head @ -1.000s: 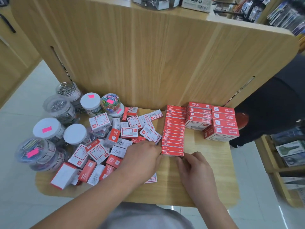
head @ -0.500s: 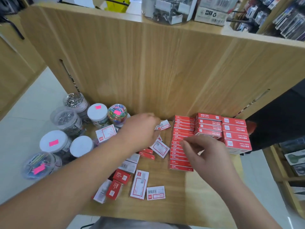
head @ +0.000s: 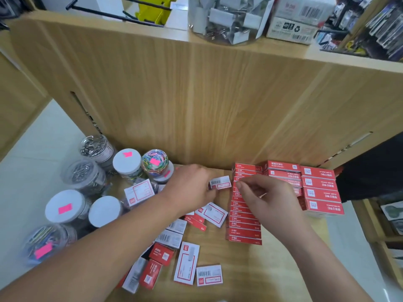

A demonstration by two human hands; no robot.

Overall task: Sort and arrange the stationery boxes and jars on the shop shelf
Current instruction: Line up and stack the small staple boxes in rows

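left hand (head: 189, 188): reaches in over the loose pile and pinches a small white-and-red barcoded cardboard box (head: 220, 182) at its fingertips.
held box: barcode side up, just left of the far part of the row, close to the right hand's fingertips. Can't tell if it's clear of the shelf.
right hand (head: 269, 200): hovers over the row with its fingers curled and thumb and forefinger brought close together at the tip. Nothing is visible between them, so I can't tell if it grips anything. There is a ring on one finger.
row: flat red cardboard staple boxes (head: 244, 223) stand on edge, packed face to face, running from the back panel toward the shelf's front edge.
stacks: larger red staple boxes (head: 320, 194) are stacked flat right of the row, with a second, lower stack (head: 282, 170) behind, against the panel.
loose pile: mixed red and white small boxes (head: 186, 264) lie unsorted at left-centre of the shelf, some face up, some barcode up, several overlapping.
jars: clear plastic jars are clustered at the left end.
- Three white-lidded ones (head: 65, 205), two of them with pink stickers.
- One full of coloured paper clips (head: 154, 162).
- Two of silver clips (head: 84, 175).
- One on its side with coloured clips (head: 46, 240).
shelf: light wooden shelf board (head: 272, 271), with a matching wooden back panel (head: 196, 94) upright behind it.
upper level: a clear tub of binder clips (head: 229, 18) sits beside a white printed carton (head: 292, 27).
right edge: a person in dark clothing (head: 375, 171) stands beside the shelf.
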